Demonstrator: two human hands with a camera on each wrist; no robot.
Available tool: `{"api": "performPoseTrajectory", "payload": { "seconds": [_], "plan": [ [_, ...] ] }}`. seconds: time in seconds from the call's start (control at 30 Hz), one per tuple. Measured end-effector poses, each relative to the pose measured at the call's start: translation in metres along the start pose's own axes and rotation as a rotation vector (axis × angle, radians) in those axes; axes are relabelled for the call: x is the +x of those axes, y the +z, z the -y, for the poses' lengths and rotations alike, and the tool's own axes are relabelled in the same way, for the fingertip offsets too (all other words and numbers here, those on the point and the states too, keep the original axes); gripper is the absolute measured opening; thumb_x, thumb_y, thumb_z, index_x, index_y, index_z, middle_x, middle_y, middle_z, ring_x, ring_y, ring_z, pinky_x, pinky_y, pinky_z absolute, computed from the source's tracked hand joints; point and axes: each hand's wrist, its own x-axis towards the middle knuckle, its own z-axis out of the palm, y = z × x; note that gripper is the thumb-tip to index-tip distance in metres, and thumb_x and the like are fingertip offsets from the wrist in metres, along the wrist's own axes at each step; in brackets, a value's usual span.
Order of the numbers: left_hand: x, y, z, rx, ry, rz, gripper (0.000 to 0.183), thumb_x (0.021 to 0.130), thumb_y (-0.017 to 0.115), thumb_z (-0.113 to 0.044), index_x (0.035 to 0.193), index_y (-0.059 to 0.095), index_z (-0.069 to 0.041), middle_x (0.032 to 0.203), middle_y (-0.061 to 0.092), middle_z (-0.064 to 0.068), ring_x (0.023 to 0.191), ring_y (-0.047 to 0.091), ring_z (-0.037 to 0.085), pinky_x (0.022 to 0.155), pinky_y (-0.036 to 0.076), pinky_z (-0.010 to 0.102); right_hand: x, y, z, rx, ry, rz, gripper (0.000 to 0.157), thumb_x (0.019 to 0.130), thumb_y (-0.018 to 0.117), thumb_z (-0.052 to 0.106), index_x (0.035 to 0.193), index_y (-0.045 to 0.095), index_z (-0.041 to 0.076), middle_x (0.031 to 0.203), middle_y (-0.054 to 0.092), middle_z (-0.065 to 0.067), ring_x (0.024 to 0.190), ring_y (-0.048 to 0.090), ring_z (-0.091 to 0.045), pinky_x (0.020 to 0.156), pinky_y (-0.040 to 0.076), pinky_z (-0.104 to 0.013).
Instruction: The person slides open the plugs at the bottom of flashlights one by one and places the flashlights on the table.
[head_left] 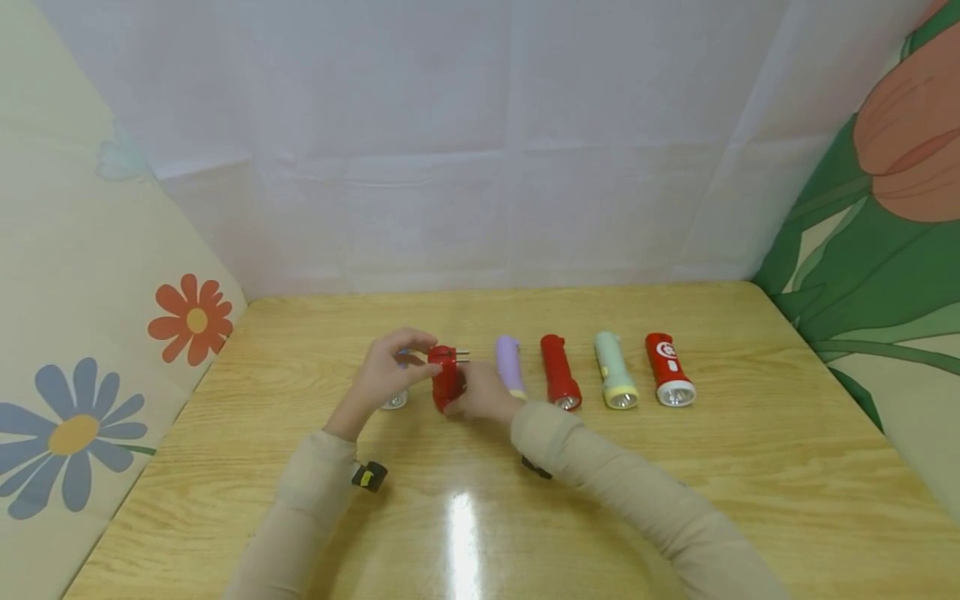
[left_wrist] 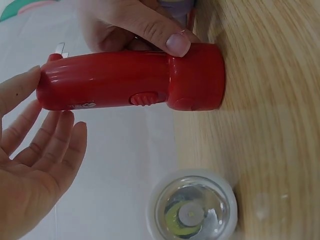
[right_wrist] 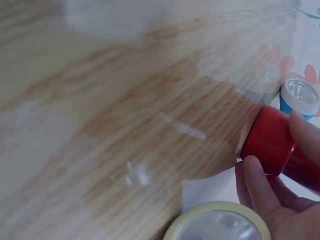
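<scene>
A red flashlight [head_left: 446, 385] stands between both hands, lens end down at the wooden tabletop. Two metal plug prongs [head_left: 462, 356] stick out sideways near its tail. My left hand [head_left: 386, 371] pinches that tail between thumb and fingertips. Lower down, my right hand [head_left: 483, 393] grips the head end, its thumb [left_wrist: 178, 45] lying across the red surface in the left wrist view. A slide switch [left_wrist: 145, 98] shows on the barrel. Beside my left hand is a blue and white flashlight [right_wrist: 300, 96], mostly hidden behind that hand in the head view.
Right of the hands lie a purple flashlight [head_left: 509, 362], another red flashlight [head_left: 558, 367], a mint green flashlight [head_left: 612, 364] and a red one with a white head [head_left: 666, 362], in a row. A white cloth [head_left: 480, 167] hangs behind the table [head_left: 750, 467].
</scene>
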Motion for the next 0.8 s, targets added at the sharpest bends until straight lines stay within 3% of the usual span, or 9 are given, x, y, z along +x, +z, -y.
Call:
{"api": "performPoseTrajectory", "payload": {
  "seconds": [0.2,0.47,0.7,0.8],
  "plan": [
    [0.000,0.002,-0.005,0.028,0.003,0.004,0.031,0.076,0.069,0.003,0.105,0.059,0.008,0.103,0.061,0.019,0.091,0.058,0.031,0.076,0.051,0.042,0.000,-0.002,0.001,-0.011,0.009,0.004,0.041,0.063,0.080,0.007,0.099,0.062,-0.002,0.090,0.066,-0.011,0.084,0.061,-0.021,0.078,0.048,-0.030],
    [0.004,0.003,0.003,0.048,-0.006,-0.022,0.026,0.079,0.068,-0.002,0.104,0.062,0.001,0.105,0.062,0.014,0.095,0.057,0.026,0.077,0.050,0.041,-0.001,-0.004,0.006,0.022,0.114,0.049,0.036,0.070,0.078,0.009,0.099,0.060,0.000,0.093,0.065,-0.009,0.084,0.060,-0.018,0.076,0.049,-0.027],
    [0.007,0.002,0.006,0.078,-0.026,-0.067,0.024,0.080,0.067,-0.005,0.103,0.062,0.000,0.103,0.063,0.013,0.094,0.057,0.025,0.078,0.050,0.037,-0.002,-0.006,0.007,0.066,0.137,0.060,0.032,0.071,0.077,0.010,0.096,0.060,-0.002,0.086,0.064,-0.010,0.059,0.058,-0.016,0.063,0.049,-0.025],
    [0.008,0.002,0.007,0.072,-0.016,-0.086,0.021,0.081,0.067,-0.005,0.101,0.062,0.000,0.100,0.064,0.013,0.093,0.058,0.024,0.077,0.050,0.036,-0.001,-0.006,0.006,0.043,0.112,0.045,0.031,0.070,0.077,0.011,0.094,0.061,-0.003,0.084,0.065,-0.010,0.056,0.057,-0.014,0.064,0.049,-0.025]
  ]
}}
